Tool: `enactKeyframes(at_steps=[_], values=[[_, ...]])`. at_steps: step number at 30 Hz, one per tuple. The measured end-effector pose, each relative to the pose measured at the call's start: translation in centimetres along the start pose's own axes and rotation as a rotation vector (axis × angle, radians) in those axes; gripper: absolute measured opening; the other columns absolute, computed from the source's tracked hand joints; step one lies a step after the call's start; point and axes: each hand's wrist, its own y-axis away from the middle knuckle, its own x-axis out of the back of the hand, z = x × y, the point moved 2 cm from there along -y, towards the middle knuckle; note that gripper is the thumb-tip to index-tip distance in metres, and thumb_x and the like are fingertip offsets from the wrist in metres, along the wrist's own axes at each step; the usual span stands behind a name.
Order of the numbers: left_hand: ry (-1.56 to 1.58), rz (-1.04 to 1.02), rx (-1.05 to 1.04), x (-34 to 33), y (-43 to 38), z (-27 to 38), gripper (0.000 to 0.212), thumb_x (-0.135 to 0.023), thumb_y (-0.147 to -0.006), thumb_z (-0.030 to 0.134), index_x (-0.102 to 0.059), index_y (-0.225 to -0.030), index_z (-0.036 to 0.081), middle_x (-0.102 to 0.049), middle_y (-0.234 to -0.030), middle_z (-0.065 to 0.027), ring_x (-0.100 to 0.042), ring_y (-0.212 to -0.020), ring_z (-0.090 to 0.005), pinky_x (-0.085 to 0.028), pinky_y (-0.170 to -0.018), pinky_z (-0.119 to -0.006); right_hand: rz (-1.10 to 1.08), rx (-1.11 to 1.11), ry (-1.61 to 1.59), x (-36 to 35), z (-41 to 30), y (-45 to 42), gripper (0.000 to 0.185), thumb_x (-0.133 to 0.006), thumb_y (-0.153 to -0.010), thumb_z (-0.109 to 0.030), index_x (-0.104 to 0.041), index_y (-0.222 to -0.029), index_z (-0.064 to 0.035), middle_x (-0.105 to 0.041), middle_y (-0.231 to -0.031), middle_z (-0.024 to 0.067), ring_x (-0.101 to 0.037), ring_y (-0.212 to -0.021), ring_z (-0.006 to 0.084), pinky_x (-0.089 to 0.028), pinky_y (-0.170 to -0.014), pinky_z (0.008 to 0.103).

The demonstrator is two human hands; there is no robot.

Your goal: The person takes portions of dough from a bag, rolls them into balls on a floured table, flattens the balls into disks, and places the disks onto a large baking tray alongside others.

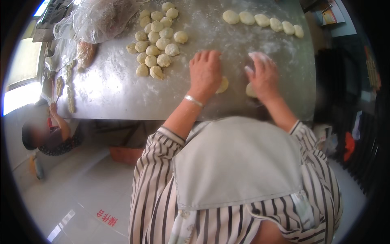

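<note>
My left hand is over the floured metal worktable, knuckles up and fingers curled down. Beside its palm a round dough piece shows partly; whether the fingers grip anything is hidden. My right hand has flour on its fingertips, with the thumb apart from the fingers. Another dough piece lies partly hidden by the heel of that hand. Ahead and to the left sits a cluster of several dough balls. A curved row of several flattened dough rounds lies at the far right.
Clear plastic bags are heaped at the far left, near a wrapped reddish bundle. Long lumpy strips lie along the left end. Past that end another person has a hand at the table edge. Below stands a red box.
</note>
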Motion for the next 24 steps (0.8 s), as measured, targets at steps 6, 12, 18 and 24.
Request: enactKeyframes(at_steps=[6,12,18,24], values=[[-0.219,0.033,-0.298,-3.1,0.2,0.9,0.035,-0.061,-0.090,0.014,-0.058,-0.125,0.014,-0.052,-0.144,-0.0112,-0.038,-0.144,-0.0361,-0.022,-0.114,-0.068,-0.060,0.054,0.194,-1.8,-0.3,0.3,0.048,-0.066,-0.091,-0.026,-0.055,-0.138,-0.0192,-0.054,-0.141,0.0057,-0.044,-0.139,0.0283,-0.032,-0.112,0.0603],[-0.224,0.035,-0.318,-3.6,0.2,0.9,0.040,-0.062,-0.091,0.016,-0.055,-0.130,0.015,-0.049,-0.148,-0.0101,-0.035,-0.146,-0.0355,-0.018,-0.114,-0.071,-0.078,0.069,0.216,-2.1,-0.4,0.6,0.048,-0.064,-0.093,-0.027,-0.055,-0.139,-0.0187,-0.054,-0.142,0.0042,-0.042,-0.140,0.0278,-0.029,-0.114,0.0620],[-0.063,0.026,-0.133,0.2,-0.3,2.0,0.039,-0.066,-0.091,0.017,-0.057,-0.129,0.012,-0.063,-0.132,-0.0104,-0.056,-0.126,-0.0320,-0.041,-0.105,-0.053,-0.016,0.064,-0.028,-0.9,1.9,0.9,0.048,-0.065,-0.093,-0.021,-0.055,-0.140,-0.0147,-0.055,-0.141,0.0066,-0.051,-0.128,0.0315,-0.040,-0.108,0.0507],[0.043,-0.484,0.427,3.7,1.8,-0.8,0.047,-0.080,-0.081,0.023,-0.062,-0.122,0.009,-0.074,-0.104,-0.0119,-0.071,-0.086,-0.0290,-0.056,-0.076,-0.038,-0.307,-0.123,-0.131,4.3,1.3,4.3,0.034,-0.074,-0.085,-0.013,-0.063,-0.117,-0.0089,-0.063,-0.120,0.0125,-0.060,-0.109,0.0331,-0.049,-0.094,0.0428]])
